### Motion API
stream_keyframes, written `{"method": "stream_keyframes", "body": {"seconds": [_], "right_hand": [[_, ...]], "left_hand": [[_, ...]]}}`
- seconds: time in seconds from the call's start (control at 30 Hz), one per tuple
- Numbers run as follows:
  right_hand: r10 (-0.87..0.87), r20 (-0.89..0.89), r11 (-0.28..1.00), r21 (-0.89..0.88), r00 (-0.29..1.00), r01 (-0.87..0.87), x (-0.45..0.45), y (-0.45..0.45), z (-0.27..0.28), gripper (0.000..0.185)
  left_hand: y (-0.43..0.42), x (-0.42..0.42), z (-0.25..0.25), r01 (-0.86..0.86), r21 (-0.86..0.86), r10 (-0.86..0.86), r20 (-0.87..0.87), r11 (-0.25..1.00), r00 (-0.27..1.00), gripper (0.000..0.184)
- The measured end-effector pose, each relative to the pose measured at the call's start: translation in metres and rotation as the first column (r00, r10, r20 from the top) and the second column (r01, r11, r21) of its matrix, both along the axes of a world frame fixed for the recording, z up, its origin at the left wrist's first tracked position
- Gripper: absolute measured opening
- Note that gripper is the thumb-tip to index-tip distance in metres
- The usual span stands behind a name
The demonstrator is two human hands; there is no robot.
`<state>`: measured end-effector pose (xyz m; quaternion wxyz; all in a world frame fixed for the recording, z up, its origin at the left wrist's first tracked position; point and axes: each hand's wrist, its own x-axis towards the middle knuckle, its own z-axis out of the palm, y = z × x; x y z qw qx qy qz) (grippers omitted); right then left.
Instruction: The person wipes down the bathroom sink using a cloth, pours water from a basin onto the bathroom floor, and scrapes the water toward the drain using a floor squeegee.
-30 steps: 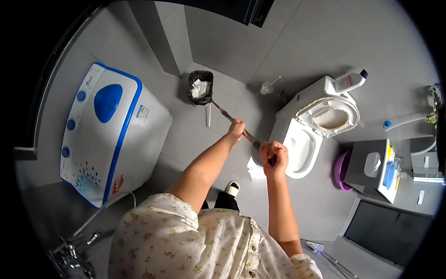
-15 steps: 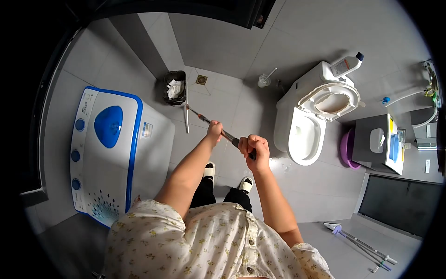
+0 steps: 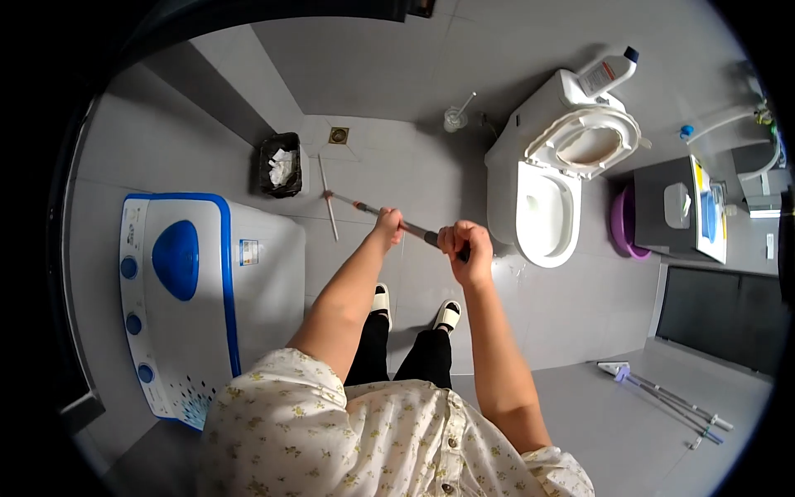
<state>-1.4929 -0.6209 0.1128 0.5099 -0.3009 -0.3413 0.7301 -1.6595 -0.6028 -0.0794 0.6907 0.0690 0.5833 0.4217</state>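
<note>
Both of my hands are wrapped around the long handle of a floor squeegee (image 3: 422, 234). My left hand (image 3: 389, 225) is closed on the middle of the pole. Nearer its end, my right hand (image 3: 464, 248) grips the dark part of the handle. From there the pole slants down to a thin pale blade (image 3: 328, 199), which lies on the grey tiles just right of a black waste bin (image 3: 290, 184). White crumpled paper (image 3: 281, 167) sits in that bin.
A washing machine (image 3: 269, 273) stands at left. On the right are a toilet (image 3: 505, 186) with raised lid, a purple basin (image 3: 619, 224) and mops (image 3: 671, 402). A floor drain (image 3: 339, 135) and toilet brush (image 3: 455, 120) are at the back.
The squeegee blade has shifted right, away from the bin, and is tilted slightly. Both hands keep their hold on the handle. My whole view has turned a little.
</note>
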Motion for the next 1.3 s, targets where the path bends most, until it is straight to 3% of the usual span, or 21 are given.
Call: {"method": "stream_keyframes", "body": {"seconds": [0.1,0.17,0.27,0.33,0.4,0.47,0.53,0.57,0.6,0.63,0.67,0.73,0.77,0.8,0.87,0.93,1.0,1.07,1.13,1.17,1.3], "right_hand": [[-0.034,0.037,0.999,0.003,0.999,0.034,0.008,0.007,0.018,0.028],[-0.001,0.091,1.0,0.004,0.996,0.0,0.016,0.005,0.024,0.03],[0.041,0.099,0.999,0.022,0.994,-0.043,0.038,-0.015,0.044,0.031],[0.062,0.052,0.998,0.02,0.997,-0.063,0.063,-0.039,0.061,0.026],[-0.205,0.229,0.947,-0.2,0.952,0.252,0.086,-0.069,0.06,0.031],[-0.072,0.451,0.813,-0.49,0.89,0.314,0.128,-0.094,0.011,0.039],[-0.053,0.474,0.574,-0.706,0.879,0.415,0.127,-0.11,0.023,0.036],[-0.091,0.481,0.545,-0.709,0.872,0.448,0.143,-0.122,0.011,0.036],[-0.114,0.049,0.649,-0.753,0.992,0.112,0.158,-0.131,-0.013,0.034],[-0.071,-0.391,0.757,-0.62,0.918,-0.205,0.168,-0.137,-0.02,0.034],[-0.106,-0.389,0.763,-0.622,0.915,-0.176,0.182,-0.144,-0.025,0.034],[-0.092,-0.141,0.764,-0.645,0.986,-0.021,0.208,-0.153,-0.017,0.037],[-0.283,-0.088,0.658,-0.742,0.955,0.127,0.217,-0.162,-0.011,0.03],[-0.314,-0.091,0.655,-0.742,0.945,0.147,0.226,-0.168,-0.005,0.03],[-0.333,0.172,0.494,-0.806,0.927,0.327,0.242,-0.177,0.005,0.028],[-0.375,0.178,0.506,-0.783,0.91,0.362,0.258,-0.2,0.007,0.021],[-0.544,0.304,0.374,-0.747,0.782,0.55,0.273,-0.222,-0.019,0.017],[-0.574,0.354,0.33,-0.724,0.738,0.605,0.296,-0.228,-0.041,0.013],[-0.573,0.449,0.277,-0.681,0.685,0.678,0.321,-0.225,-0.065,0.01],[-0.575,0.46,0.316,-0.638,0.677,0.702,0.335,-0.223,-0.077,0.013],[-0.572,0.539,0.275,-0.584,0.618,0.764,0.381,-0.198,-0.135,0.016]], "left_hand": [[0.017,0.015,-0.004,0.173,0.04,-0.174,0.029,0.984,0.984,0.004],[0.023,0.035,0.012,0.006,0.008,-0.006,-0.035,1.0,0.999,0.004],[0.001,0.062,0.029,-0.001,0.083,0.0,0.006,0.997,1.0,0.006],[-0.027,0.093,0.049,-0.019,0.147,0.028,-0.061,0.989,0.998,0.009],[-0.056,0.121,0.092,0.062,0.103,-0.057,-0.054,0.993,0.997,0.012],[-0.08,0.15,0.119,0.252,0.086,-0.255,0.024,0.964,0.967,0.012],[-0.101,0.181,0.142,0.351,0.131,-0.366,0.109,0.927,0.924,0.012],[-0.112,0.198,0.153,0.395,0.124,-0.409,0.12,0.91,0.905,0.012],[-0.119,0.214,0.165,0.456,0.084,-0.464,0.153,0.886,0.872,0.013],[-0.124,0.227,0.174,0.514,0.046,-0.513,0.183,0.856,0.838,0.013],[-0.131,0.237,0.184,0.545,0.046,-0.544,0.185,0.837,0.819,0.013],[-0.142,0.263,0.197,0.622,0.009,-0.606,0.231,0.783,0.761,0.012],[-0.146,0.274,0.197,0.659,-0.012,-0.635,0.254,0.752,0.73,0.013],[-0.151,0.285,0.199,0.683,-0.013,-0.658,0.253,0.731,0.709,0.013],[-0.16,0.304,0.205,0.749,-0.041,-0.704,0.312,0.661,0.638,0.015],[-0.168,0.321,0.217,0.807,-0.058,-0.764,0.288,0.588,0.577,0.019],[-0.179,0.339,0.228,0.843,0.024,-0.783,0.384,0.538,0.489,0.024],[-0.182,0.349,0.244,0.889,-0.013,-0.834,0.338,0.458,0.435,0.032],[-0.18,0.359,0.245,0.912,-0.048,-0.819,0.423,0.407,0.387,0.036],[-0.18,0.363,0.237,0.892,-0.106,-0.744,0.513,0.44,0.428,0.039],[-0.169,0.387,0.195,0.869,-0.161,-0.65,0.603,0.469,0.462,0.047]]}}
